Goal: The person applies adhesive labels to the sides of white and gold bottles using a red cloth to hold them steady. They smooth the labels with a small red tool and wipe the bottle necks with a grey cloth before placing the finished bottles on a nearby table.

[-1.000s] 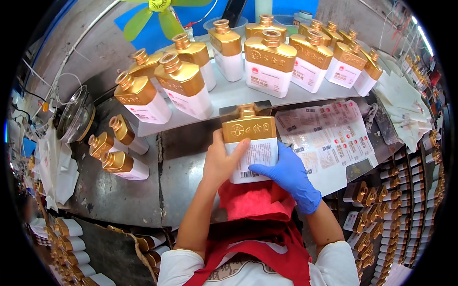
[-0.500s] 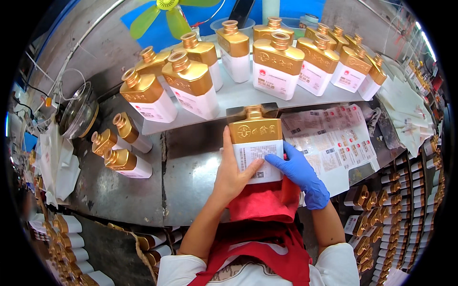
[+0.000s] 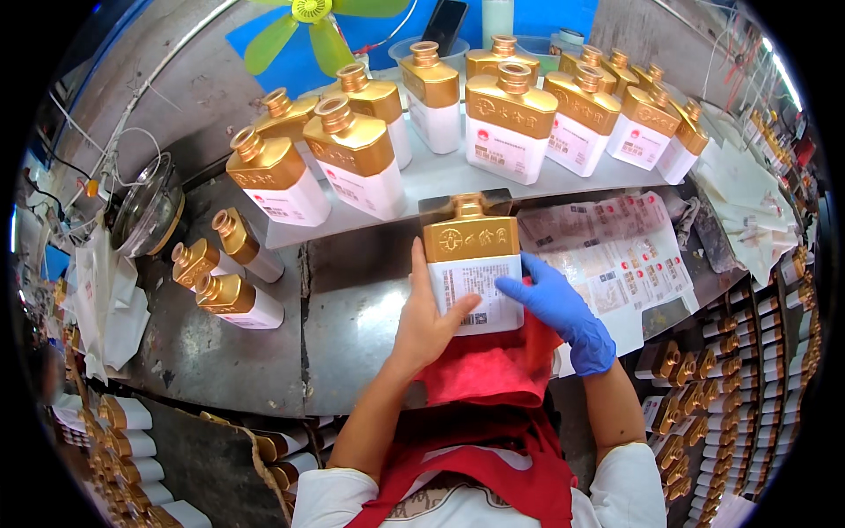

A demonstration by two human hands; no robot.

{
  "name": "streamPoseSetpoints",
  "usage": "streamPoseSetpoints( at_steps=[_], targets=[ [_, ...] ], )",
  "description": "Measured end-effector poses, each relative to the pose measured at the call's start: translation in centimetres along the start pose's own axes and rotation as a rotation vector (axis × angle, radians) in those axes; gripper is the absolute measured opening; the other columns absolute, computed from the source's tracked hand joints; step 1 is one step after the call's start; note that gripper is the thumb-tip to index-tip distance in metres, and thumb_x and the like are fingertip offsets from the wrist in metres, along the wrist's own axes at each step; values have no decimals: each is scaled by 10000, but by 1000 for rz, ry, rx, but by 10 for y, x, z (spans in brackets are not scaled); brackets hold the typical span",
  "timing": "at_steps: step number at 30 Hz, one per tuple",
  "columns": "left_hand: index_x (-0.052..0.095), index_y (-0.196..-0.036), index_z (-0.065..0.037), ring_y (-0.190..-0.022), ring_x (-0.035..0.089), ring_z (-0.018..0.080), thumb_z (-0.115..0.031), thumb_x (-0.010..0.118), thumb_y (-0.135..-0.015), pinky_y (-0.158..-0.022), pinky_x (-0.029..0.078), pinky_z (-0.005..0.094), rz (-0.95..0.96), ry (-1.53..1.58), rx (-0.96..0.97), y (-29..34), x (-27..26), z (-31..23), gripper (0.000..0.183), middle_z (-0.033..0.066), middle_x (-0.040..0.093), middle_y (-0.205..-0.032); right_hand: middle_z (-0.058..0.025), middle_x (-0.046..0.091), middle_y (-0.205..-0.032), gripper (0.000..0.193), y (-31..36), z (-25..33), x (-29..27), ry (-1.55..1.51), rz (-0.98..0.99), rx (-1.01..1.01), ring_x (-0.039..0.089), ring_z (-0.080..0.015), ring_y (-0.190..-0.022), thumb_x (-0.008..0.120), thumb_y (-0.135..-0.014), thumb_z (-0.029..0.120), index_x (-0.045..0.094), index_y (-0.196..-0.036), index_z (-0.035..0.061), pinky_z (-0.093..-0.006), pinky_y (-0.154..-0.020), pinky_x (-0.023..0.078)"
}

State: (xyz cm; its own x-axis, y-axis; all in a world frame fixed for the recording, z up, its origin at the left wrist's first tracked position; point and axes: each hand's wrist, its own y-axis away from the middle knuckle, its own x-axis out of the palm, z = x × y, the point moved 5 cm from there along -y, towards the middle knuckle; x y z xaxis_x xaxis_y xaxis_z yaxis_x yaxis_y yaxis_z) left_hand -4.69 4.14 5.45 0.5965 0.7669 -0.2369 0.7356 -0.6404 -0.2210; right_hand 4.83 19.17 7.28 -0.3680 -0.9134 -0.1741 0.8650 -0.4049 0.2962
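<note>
A flat gold-and-white bottle point(image 3: 473, 286) stands tilted toward me at the table's front, its printed label facing up. My bare left hand point(image 3: 429, 317) is closed round the bottle's left side, thumb lying on the label's lower part. In a blue glove, my right hand point(image 3: 556, 304) grips the right side, with the thumb over the label's edge and the other fingers partly hidden behind. Red cloth point(image 3: 480, 374) bunches below the bottle and shows beside the gloved palm. Whether the glove also pinches that cloth is hidden.
Similar bottles crowd a raised grey shelf point(image 3: 422, 180) ahead. Three small ones point(image 3: 231, 295) stand left on the metal table point(image 3: 352, 352). Label sheets point(image 3: 616, 255) lie at right. A green fan point(image 3: 311, 11) is at the back; racked bottles point(image 3: 731, 396) fill the lower right.
My gloved hand has shifted slightly right and up along the bottle's edge, its thumb drawn back a little over the label. The left hand keeps its hold.
</note>
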Motion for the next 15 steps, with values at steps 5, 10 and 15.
streamPoseSetpoints(
  at_steps=[5, 10, 15],
  targets=[
    [122, -1439, -7, -1038, 590, 277, -245, 610, -872, -883, 455, 335, 38, 143, -35, -4, 2, -1, 785, 217, 552, -1185, -122, 600, -1149, 544, -7, -14, 3, -91, -14, -24, 572, -170, -1035, 652, -862, 282, 460, -1293, 11, -295, -887, 458],
    [128, -1442, -28, -1030, 600, 270, -204, 629, -854, -876, 463, 335, 12, 85, -67, -9, -3, 3, 793, 215, 559, -1188, -121, 594, -1161, 537, -4, -10, 2, -48, 9, -54, 570, -173, -1040, 639, -869, 307, 471, -1285, 11, -300, -887, 455],
    [77, -1450, -16, -1043, 596, 277, -232, 666, -828, -887, 459, 339, 82, 123, -40, -2, -1, 5, 884, 221, 553, -1193, -123, 603, -1145, 523, -4, -1, -1, 80, -10, -42, 573, -174, -1034, 623, -872, 336, 496, -1259, 8, -304, -893, 448]
  ],
)
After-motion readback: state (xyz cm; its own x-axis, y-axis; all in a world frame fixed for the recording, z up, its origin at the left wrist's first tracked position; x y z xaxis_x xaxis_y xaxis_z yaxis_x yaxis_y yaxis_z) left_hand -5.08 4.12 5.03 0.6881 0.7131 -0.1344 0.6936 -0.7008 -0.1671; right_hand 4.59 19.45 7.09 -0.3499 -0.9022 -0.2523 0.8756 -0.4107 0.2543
